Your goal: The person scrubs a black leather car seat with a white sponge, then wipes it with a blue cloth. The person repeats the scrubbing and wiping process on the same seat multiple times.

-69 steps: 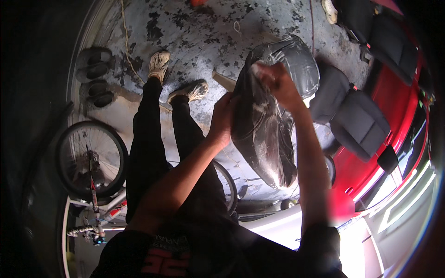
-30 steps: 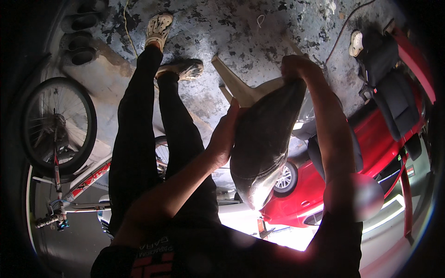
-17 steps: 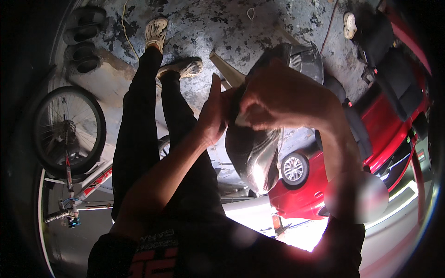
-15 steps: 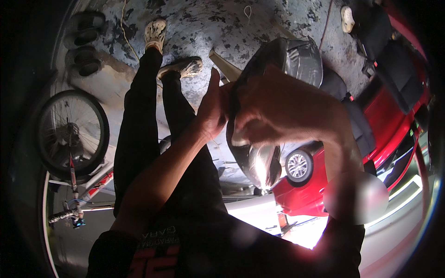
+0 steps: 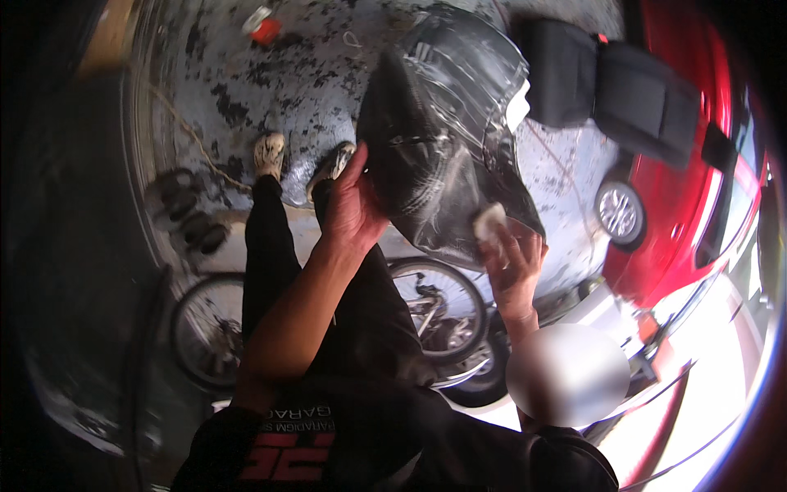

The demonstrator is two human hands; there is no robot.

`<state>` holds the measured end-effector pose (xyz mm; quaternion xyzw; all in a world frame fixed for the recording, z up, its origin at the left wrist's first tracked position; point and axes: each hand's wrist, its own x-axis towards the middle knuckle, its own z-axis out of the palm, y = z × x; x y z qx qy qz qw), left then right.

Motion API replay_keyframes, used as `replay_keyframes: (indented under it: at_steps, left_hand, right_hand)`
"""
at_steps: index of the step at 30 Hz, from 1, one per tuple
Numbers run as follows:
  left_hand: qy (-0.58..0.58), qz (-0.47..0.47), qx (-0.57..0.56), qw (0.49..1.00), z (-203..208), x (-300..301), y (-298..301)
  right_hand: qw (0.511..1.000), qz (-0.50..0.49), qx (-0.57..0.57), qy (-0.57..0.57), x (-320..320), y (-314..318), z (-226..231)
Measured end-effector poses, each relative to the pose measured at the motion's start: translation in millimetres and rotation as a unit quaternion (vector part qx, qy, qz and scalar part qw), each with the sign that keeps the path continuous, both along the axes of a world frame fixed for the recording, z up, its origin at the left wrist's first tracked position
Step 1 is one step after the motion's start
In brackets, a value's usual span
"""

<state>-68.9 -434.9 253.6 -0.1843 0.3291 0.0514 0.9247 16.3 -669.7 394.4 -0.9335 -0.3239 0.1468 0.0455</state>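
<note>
Since half a second ago, my right hand [image 5: 515,266] has moved from across the left side of the black cover [image 5: 447,139] to its near right part. It is closed around a white pad [image 5: 490,220], pinched between fingers and thumb and touching the glossy surface. My left hand [image 5: 354,205] lies along the cover's left edge, thumb raised and palm toward it; the other fingers are partly hidden, so I cannot tell how tightly they close. The cover stands in front of me between both hands, wrinkled, with pale streaks and a domed far end, and a white piece [image 5: 518,107] shows at its right edge.

Lower down, below the hands, are my mottled shoes [image 5: 269,156] on the patchy grey floor [image 5: 238,74], with dark slippers [image 5: 205,235] to their left. One bicycle wheel [image 5: 449,330] shows just right of my legs, another [image 5: 215,330] to the left. Off to the right stands a red car [image 5: 666,238], with a black car seat [image 5: 643,94] beside it. At the far left lies a blurred red object [image 5: 264,31].
</note>
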Motion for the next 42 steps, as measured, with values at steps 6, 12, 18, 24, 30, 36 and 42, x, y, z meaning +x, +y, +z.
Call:
replay_keyframes:
  at_steps: [6,12,18,24,30,36,42]
  left_hand:
    - [-0.123,-0.183,-0.023,0.975,-4.2,-22.5,-11.3]
    - [0.089,-0.249,0.134,0.955,65.1,11.0,9.5]
    - [0.064,-0.333,0.209,0.917,44.9,9.5,7.5]
    - [0.061,-0.381,0.302,0.871,49.0,4.6,17.2]
    - [0.146,-0.453,0.451,0.755,14.6,9.3,53.4]
    - [0.097,-0.311,0.838,0.438,60.1,64.1,39.7]
    - [-0.183,-0.42,0.829,0.32,107.7,123.6,-127.3]
  right_hand:
    - [0.977,-0.138,0.163,-0.018,-71.6,92.4,-4.1]
    - [0.93,-0.267,0.012,-0.254,-119.3,-6.4,-51.2]
    - [0.728,-0.538,0.242,-0.35,-107.5,-63.0,-72.3]
    - [0.829,-0.429,0.164,-0.32,-147.9,-4.5,-97.6]
    - [0.407,-0.679,0.596,-0.131,-134.5,-133.1,-108.2]
    - [0.133,-0.443,0.88,0.112,-144.9,-151.5,-76.6]
    - [0.116,-0.489,0.855,0.132,-126.8,-182.6,-107.1]
